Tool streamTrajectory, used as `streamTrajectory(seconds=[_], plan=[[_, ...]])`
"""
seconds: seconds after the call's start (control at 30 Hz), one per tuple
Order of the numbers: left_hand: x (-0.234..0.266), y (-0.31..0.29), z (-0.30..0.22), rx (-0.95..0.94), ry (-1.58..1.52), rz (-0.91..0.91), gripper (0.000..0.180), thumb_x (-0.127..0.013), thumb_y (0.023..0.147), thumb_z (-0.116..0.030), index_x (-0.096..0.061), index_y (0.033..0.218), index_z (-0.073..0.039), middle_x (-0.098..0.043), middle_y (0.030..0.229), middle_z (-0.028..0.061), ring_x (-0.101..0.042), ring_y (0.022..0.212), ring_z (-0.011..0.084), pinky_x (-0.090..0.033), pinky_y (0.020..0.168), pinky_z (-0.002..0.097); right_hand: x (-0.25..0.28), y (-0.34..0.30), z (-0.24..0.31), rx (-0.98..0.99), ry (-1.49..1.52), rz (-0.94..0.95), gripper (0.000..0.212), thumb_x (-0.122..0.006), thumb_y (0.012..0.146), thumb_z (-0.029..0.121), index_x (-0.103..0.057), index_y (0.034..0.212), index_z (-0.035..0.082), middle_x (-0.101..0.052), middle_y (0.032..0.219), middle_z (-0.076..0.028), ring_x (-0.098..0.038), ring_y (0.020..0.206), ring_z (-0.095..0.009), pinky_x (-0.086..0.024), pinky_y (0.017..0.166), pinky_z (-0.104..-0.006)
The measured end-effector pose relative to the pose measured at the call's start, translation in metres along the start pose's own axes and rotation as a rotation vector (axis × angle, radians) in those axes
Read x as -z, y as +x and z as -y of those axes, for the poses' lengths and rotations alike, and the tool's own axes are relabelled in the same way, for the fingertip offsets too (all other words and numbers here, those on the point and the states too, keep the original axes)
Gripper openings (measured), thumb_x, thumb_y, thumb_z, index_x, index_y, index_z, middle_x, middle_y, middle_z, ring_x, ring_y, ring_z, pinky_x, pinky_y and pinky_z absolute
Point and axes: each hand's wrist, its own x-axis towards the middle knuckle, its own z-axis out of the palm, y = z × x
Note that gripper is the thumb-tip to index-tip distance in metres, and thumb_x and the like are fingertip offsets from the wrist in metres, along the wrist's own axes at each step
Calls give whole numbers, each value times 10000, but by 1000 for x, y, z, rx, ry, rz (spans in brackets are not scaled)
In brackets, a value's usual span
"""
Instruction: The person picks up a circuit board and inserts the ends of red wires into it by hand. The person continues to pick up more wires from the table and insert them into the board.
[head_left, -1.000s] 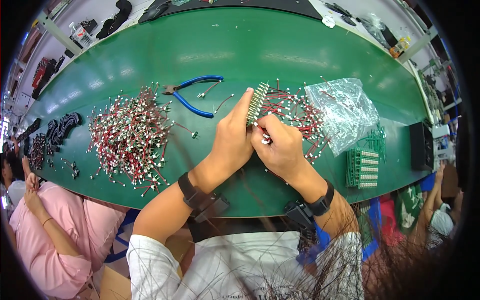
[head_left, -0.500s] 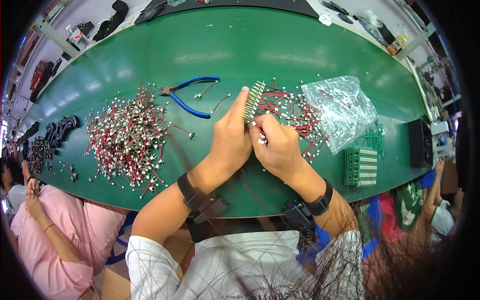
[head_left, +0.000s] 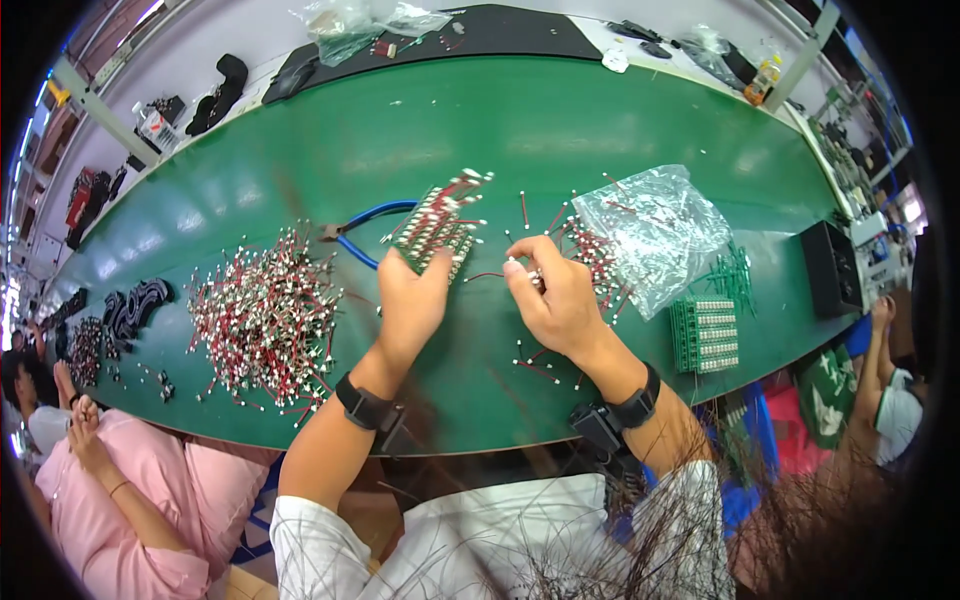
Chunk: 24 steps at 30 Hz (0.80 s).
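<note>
My left hand [head_left: 412,302] grips a green circuit board panel [head_left: 425,235] between thumb and fingers. Rows of white connectors with short red wires cover the tilted panel, blurred at its far end. To its right, my right hand [head_left: 553,300] is closed in a pinch around short red wire leads with white plugs [head_left: 538,281]. One red wire sticks out to the left from its fingertips. Partly hidden behind the panel lie blue-handled cutting pliers [head_left: 376,209]. Beyond my right hand is a loose heap of red wire leads [head_left: 592,248].
A large pile of red-and-white wire leads [head_left: 265,320] covers the table's left. To the right lie a clear plastic bag [head_left: 665,235], stacked green panels [head_left: 705,335], green strips [head_left: 735,280] and a black box [head_left: 830,268]. A person in pink [head_left: 130,500] sits at left.
My hands have moved apart. The left hand has swung left with the panel and turned it so its wired face shows. The pliers are now partly covered, and the view has shifted.
</note>
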Motion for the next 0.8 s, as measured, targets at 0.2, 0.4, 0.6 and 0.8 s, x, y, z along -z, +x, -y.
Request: streamTrajectory(seconds=[0.2,0.4,0.6,0.8], plan=[[-2,-2,-2,301,-590,109,376,-550,818,63,-540,1195,56,-654,1074,137,-670,933,246,-584,821,408,10,1,-2,-140,79,153,104,-521,919,58,-507,1000,-5,-596,744,-156,-618,663,-287,-455,607,-375],[-7,-6,-20,351,-643,274,416,-489,825,69,-514,1240,57,-647,1104,156,-667,978,270,-600,824,429,6,2,-6,27,211,87,133,-501,925,8,-532,1054,-4,-601,756,-141,-636,689,-257,-479,633,-355],[-10,-9,-20,333,-633,272,395,-484,847,50,-543,1237,48,-664,1113,141,-673,981,246,-588,832,392,8,3,-9,-107,313,99,235,-589,895,5,-583,1129,8,-648,825,-122,-634,687,-143,-496,638,-288],[-8,-15,-4,273,-535,309,383,-534,848,72,-531,1227,19,-653,1109,99,-642,1001,171,-528,908,326,5,2,-6,-12,143,53,158,-646,848,-1,-636,1005,-7,-665,798,-106,-642,641,-137,-494,575,-279]])
